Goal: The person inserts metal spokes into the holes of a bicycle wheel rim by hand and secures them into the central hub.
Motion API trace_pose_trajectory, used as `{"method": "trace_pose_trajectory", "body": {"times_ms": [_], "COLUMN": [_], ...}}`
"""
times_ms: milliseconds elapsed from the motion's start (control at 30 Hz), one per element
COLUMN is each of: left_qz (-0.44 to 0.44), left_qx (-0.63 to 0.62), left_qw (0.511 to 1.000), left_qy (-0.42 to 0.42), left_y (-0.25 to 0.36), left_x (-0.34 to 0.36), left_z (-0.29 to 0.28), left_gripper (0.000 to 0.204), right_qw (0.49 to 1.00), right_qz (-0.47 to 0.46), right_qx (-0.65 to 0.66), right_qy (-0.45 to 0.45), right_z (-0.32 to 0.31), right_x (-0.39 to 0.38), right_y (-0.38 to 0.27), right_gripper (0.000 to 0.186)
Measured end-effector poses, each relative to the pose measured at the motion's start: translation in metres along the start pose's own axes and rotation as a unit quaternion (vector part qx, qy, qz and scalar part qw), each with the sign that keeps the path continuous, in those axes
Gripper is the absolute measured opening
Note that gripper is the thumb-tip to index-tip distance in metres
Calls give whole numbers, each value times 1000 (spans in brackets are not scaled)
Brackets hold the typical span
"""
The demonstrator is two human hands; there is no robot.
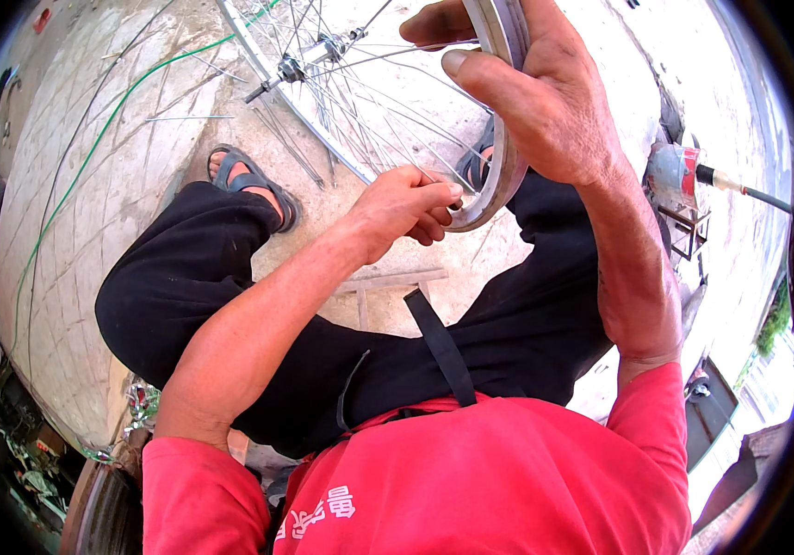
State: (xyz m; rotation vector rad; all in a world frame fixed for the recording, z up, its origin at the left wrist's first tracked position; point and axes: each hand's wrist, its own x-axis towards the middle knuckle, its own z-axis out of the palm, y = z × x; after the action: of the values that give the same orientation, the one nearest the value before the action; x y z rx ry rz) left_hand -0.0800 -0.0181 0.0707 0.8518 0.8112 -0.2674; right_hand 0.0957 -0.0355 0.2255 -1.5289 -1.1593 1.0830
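A silver bicycle wheel [499,153] with a hub [291,68] and many thin spokes stands tilted between the person's legs. My left hand [415,203] is closed at the lower part of the rim, its thumb and fingers pinched where a spoke meets the rim; any small part between them is hidden. My right hand [545,102] grips the rim higher up on the right, thumb on one side and fingers around it. A few loose spokes [281,139] lie on the pale ground under and left of the wheel.
A green cord [92,148] and a dark cable run across the cracked ground at left. At right are a grey-and-red cylindrical machine [675,176] with a hose and a small metal stand [688,227]. Cluttered scrap [41,472] sits at lower left. Both sandalled feet [254,185] flank the wheel.
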Motion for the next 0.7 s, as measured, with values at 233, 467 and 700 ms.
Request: {"method": "trace_pose_trajectory", "body": {"times_ms": [233,467,700], "left_qz": [-5,13,12], "left_qx": [2,-12,15], "left_qw": [997,998,997], "left_qy": [80,62,75], "left_y": [7,-12,-31], "left_x": [-4,-11,-10], "left_z": [-12,-25,-33], "left_gripper": [42,39,49], "right_qw": [1000,998,999], "right_qz": [-18,-33,-27], "right_qx": [-12,-42,4], "right_qy": [9,16,19], "right_z": [1,-3,-9], "right_x": [-3,-4,-3], "right_y": [3,5,13], "right_gripper": [57,58,63]}}
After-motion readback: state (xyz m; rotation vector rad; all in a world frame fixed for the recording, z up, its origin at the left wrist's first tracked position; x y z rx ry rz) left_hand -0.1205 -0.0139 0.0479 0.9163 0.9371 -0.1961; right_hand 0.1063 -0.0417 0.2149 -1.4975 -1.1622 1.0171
